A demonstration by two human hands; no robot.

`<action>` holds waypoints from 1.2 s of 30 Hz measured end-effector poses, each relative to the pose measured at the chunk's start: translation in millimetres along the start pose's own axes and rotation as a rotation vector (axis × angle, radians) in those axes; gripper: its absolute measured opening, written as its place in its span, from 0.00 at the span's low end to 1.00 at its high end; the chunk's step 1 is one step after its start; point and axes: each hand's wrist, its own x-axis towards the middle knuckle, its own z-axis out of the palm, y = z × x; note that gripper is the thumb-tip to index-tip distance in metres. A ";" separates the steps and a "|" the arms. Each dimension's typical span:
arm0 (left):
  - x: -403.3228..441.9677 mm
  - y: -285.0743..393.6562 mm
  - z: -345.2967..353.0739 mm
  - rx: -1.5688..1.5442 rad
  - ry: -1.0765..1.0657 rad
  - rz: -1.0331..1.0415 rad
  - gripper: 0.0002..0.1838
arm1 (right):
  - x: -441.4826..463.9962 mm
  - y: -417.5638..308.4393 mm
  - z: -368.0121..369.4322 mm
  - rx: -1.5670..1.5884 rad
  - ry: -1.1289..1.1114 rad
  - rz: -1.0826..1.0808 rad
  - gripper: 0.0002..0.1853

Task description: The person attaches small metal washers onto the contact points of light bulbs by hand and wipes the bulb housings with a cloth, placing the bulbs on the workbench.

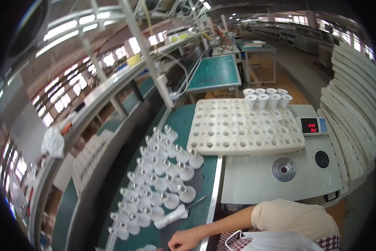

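Wearer's clothing, seen from above: plain cream-beige sleeve (294, 215), soft cloth, loosely rounded, ending partway down arm. Forearm (227, 219) and right hand (186, 239) bare. Below sleeve, dark red and white checked fabric (328, 243), small checks. White face mask (276, 242), thin white ear loop (229, 237) curving off one side.

The right arm is stretched across the bottom of the view from the right, covered by a beige sleeve (294, 215) down to the bare forearm (227, 221). The right hand (184, 240) is held low near the lower edge, back upward, fingers loosely curled. The left hand is not clearly shown.
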 end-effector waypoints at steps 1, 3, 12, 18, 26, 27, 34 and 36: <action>-3.1 -5.5 2.9 -0.004 -0.019 0.031 0.04 | 1.0 8.5 10.9 0.069 0.052 -0.024 0.09; 0.3 -3.2 8.2 0.023 0.032 0.072 0.05 | -1.8 5.9 1.3 0.106 -0.073 0.066 0.07; 5.5 6.0 10.2 -0.059 0.301 0.111 0.14 | -1.3 8.7 4.0 0.665 -0.006 0.338 0.05; -0.2 -1.5 24.4 -0.158 0.511 0.115 0.09 | 7.4 4.6 10.6 0.828 -0.022 0.349 0.05; -3.5 -28.8 9.2 -0.187 0.672 -0.222 0.12 | 74.3 -15.8 -6.6 0.050 -0.032 0.140 0.07; -1.5 -35.6 3.9 -0.219 0.718 -0.355 0.14 | 91.3 -22.3 -12.6 -0.021 -0.039 0.133 0.08; 12.7 -53.5 -10.6 -0.297 0.489 -0.564 0.20 | 167.9 -13.3 -14.1 -0.294 -0.387 0.297 0.11; 13.3 -56.6 -9.3 -0.327 0.490 -0.556 0.17 | 177.1 -12.6 -12.6 -0.300 -0.431 0.371 0.10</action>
